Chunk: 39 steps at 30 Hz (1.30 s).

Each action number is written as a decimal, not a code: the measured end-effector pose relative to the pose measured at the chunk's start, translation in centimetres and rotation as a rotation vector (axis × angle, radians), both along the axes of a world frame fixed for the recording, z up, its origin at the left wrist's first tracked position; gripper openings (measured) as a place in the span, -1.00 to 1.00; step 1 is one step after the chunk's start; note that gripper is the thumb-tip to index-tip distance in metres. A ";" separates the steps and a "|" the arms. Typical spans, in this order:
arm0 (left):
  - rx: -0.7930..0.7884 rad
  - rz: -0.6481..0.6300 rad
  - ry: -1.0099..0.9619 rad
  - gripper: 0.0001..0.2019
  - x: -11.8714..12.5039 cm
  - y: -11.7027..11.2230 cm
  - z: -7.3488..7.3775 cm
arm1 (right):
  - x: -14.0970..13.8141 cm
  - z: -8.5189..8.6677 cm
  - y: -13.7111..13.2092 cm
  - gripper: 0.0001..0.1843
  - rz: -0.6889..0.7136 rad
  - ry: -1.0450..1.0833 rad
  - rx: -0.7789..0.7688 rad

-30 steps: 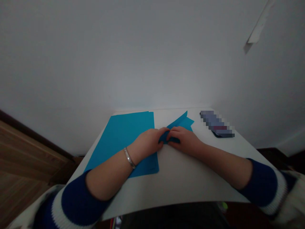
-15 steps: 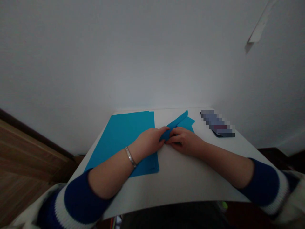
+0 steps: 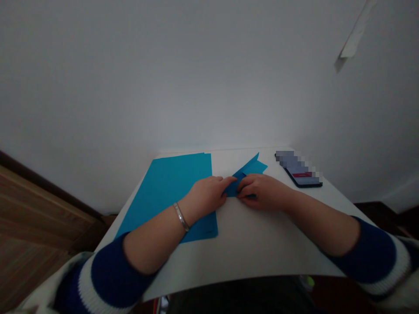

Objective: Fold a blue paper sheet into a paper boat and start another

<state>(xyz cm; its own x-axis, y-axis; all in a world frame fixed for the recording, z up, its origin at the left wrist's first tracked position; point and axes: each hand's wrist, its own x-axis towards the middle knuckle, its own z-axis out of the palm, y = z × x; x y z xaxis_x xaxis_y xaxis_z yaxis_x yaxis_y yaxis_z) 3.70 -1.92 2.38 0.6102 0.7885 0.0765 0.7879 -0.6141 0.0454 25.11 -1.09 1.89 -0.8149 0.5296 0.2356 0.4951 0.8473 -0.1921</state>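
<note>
A folded piece of blue paper [image 3: 250, 167] lies at the middle back of the white table [image 3: 248, 244]. My left hand [image 3: 207, 196] pinches its near left end, with a silver bracelet on that wrist. My right hand [image 3: 264, 191] presses down on the paper's near part, fingers curled together over the fold. The far tip of the paper sticks out beyond both hands. Part of the fold is hidden under my fingers.
A stack of flat blue sheets [image 3: 173, 183] lies on the left half of the table, under my left forearm. A phone [image 3: 303, 175] rests at the back right. A grey wall stands just behind the table; wooden floor shows at the left.
Both hands have slid a little to the right and away along the folded paper. The paper has shifted slightly under them.
</note>
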 end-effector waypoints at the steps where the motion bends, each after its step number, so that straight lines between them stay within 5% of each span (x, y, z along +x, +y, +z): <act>1: -0.010 0.001 -0.005 -0.46 0.0 0.0 0.0 | 0.0 0.1 0.0 -0.78 0.004 -0.019 -0.005; 13: 0.012 -0.103 -0.163 -0.36 0.1 0.4 -0.9 | -0.6 -0.9 -0.3 -0.76 -0.037 -0.077 0.208; 20: -0.018 -0.004 -0.154 -0.27 0.3 0.2 -0.4 | -1.1 -1.0 -0.4 -0.78 -0.108 -0.100 0.229; 26: 0.032 -0.133 -0.097 -0.63 0.2 0.2 -0.4 | -1.2 0.0 -1.1 -0.80 -0.177 -0.139 0.135; 33: 0.044 -0.141 -0.054 -0.76 0.1 0.3 -0.5 | -0.9 0.7 -1.0 -0.83 -0.293 -0.215 0.137; 39: 0.080 -0.140 -0.131 -0.69 0.0 0.5 -1.1 | -1.3 0.4 -1.1 -0.78 -0.184 -0.151 0.063</act>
<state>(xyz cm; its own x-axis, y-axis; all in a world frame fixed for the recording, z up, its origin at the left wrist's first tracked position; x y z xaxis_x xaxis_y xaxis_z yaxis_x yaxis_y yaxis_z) 3.73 -1.44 1.32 0.6942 0.6850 0.2211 0.6852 -0.7230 0.0884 23.84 -2.17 2.33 -0.7348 0.6601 0.1561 0.6610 0.7485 -0.0539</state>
